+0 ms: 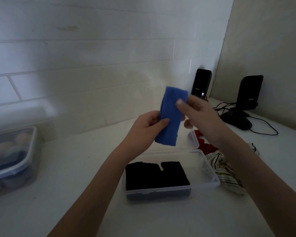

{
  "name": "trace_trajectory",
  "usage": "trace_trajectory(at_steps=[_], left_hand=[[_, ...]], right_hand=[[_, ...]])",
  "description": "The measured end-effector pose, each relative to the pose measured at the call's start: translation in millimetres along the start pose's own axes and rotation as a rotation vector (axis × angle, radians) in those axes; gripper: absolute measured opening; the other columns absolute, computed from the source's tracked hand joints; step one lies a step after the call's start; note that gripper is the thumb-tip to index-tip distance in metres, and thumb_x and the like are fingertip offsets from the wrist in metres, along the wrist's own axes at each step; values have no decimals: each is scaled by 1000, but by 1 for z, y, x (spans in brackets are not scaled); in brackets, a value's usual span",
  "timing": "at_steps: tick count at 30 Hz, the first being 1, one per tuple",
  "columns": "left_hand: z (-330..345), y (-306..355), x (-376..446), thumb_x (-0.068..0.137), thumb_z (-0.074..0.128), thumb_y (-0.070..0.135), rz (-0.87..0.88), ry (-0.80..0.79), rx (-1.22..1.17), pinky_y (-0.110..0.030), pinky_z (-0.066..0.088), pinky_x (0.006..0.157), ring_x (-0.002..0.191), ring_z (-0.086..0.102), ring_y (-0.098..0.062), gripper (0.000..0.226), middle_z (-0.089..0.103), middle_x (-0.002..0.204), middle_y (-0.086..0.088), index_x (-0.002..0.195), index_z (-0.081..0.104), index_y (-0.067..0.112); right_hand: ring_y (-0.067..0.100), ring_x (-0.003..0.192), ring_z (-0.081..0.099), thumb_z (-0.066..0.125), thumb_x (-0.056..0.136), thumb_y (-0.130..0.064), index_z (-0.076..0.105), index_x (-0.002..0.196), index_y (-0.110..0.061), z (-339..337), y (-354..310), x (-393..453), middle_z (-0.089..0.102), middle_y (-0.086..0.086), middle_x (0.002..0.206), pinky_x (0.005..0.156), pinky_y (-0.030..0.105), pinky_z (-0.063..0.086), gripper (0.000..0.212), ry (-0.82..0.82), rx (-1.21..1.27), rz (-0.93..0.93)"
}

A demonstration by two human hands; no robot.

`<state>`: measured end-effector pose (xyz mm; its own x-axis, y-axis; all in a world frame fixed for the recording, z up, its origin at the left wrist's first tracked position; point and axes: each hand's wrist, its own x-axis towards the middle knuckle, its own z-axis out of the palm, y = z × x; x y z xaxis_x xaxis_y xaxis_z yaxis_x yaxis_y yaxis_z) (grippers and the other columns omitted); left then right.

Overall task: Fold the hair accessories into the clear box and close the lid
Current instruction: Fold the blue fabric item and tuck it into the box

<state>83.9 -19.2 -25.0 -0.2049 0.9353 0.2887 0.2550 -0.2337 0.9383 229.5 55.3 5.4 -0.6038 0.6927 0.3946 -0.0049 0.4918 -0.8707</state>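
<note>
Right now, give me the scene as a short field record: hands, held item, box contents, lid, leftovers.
left hand: grips the blue headband low on its left edge
right hand: pinches its upper right corner
blue headband: folded, held above the table
clear box: open, black folded items fill its left part
lid: off, behind the box, partly hidden
outside box: striped fabric and red fabric at right

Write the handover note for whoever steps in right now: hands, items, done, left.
Left hand pinches the blue headband low on its left edge; right hand pinches its upper right. It is folded and held above the clear box.
Done: black folded pieces fill the box's left side.
Left: put the blue one in, fold the red and striped items lying right of the box, close the lid behind it.
</note>
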Motion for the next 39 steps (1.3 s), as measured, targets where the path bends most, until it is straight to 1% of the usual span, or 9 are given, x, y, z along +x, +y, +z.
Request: trace_trajectory(at_steps=[4,8,12,17,24,28,31,34,39], left_hand=[[2,0,-3,95,49,16,-77,-30,-81,-39,58,80,86,72,-30,20,72,99,-15,109,61,8],[3,0,-6,96,47,16,-130,-92,-80,-31,60,77,94,69,-21,23,68,108,-14,115,59,9],[0,1,-8,96,48,16,-118,-115,-63,-27,60,71,84,69,-13,16,69,96,-4,103,62,16],[-3,1,-11,96,46,12,-145,-154,-118,-33,60,67,75,71,-15,22,70,85,-1,91,66,20],[-6,6,-11,96,38,12,-256,-204,-329,-31,59,60,72,72,-18,28,74,84,-4,95,66,13],[-14,7,-12,83,62,27,-264,-314,-257,-32,59,71,91,70,-22,34,70,106,-5,114,61,15],[-11,4,-13,76,73,13,-204,-302,-66,-35,58,80,99,68,-23,52,68,113,-8,124,55,13],[-11,2,-13,75,73,5,-167,-237,-2,-29,57,74,93,69,-20,49,71,107,-9,121,56,13],[-15,-2,-13,67,81,6,-126,-190,99,-43,56,86,88,72,-26,57,76,90,-8,114,53,22]], right_hand=[[7,52,42,55,91,-16,62,106,-23,3,15,-10,61,-18,60,50,19,37,18,-210,-1,58],[1,43,37,55,89,0,65,98,-18,5,22,-15,59,-18,54,44,13,32,23,-107,65,-88],[-4,53,52,53,85,12,51,124,-4,3,25,-18,60,-21,62,51,4,39,42,-152,13,-160],[-4,55,48,44,81,25,47,122,8,-1,26,-23,41,13,71,53,4,39,44,-210,74,-166],[11,59,43,56,73,4,78,80,-27,5,25,-26,43,20,77,44,25,25,39,-110,95,-138],[6,56,46,48,77,6,76,90,-28,7,25,-28,50,11,81,41,22,34,46,-91,80,-147],[14,69,55,48,77,-4,75,92,-33,5,25,-29,56,10,92,44,26,42,42,-106,15,-114],[15,75,58,43,76,-4,76,91,-21,0,23,-29,65,-2,94,48,25,45,40,-116,140,-1],[9,75,62,56,85,-27,66,110,-27,-6,25,-27,70,-4,89,57,22,49,28,-104,16,3]])
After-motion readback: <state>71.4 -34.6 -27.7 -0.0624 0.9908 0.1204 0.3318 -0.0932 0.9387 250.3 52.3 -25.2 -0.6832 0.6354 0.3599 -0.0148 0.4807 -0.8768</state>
